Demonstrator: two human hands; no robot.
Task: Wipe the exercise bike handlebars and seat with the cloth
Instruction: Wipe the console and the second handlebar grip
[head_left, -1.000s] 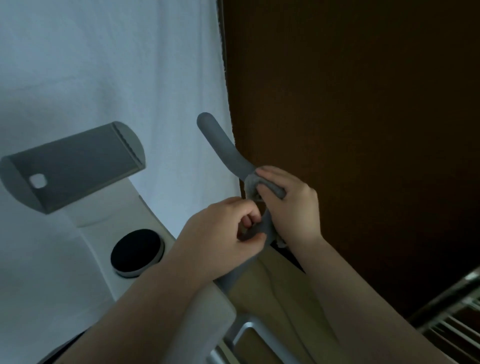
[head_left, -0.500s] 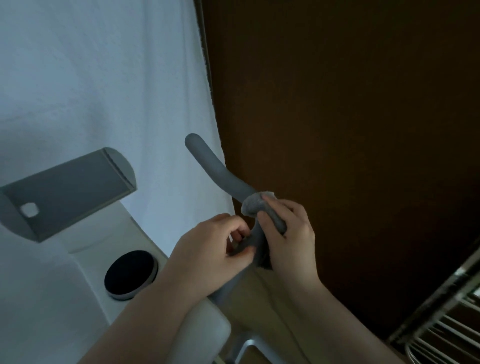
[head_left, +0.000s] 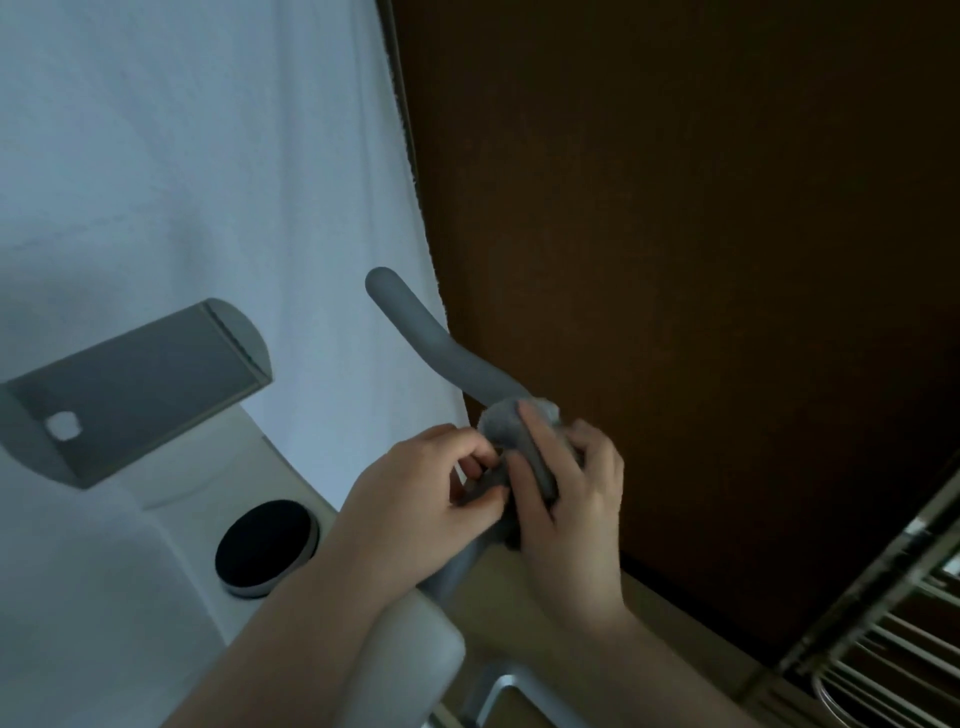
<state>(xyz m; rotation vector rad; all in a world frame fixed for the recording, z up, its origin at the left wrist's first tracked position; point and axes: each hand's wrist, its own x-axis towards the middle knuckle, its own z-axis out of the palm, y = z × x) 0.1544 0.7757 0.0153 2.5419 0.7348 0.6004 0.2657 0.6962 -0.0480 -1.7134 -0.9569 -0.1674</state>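
Rising up-left, the handlebar (head_left: 431, 343) has both hands gripping its cloth (head_left: 506, 423)

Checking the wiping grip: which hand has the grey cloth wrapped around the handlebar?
The right hand: it presses the grey cloth around the grey curved handlebar. The left hand only pinches beside it.

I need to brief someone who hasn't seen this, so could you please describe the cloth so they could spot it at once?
Start at the grey handlebar curving up before the white curtain. Follow it down to where both hands meet: the cloth is bunched around the bar there. It is soft, fuzzy grey, unlike the smooth bar.
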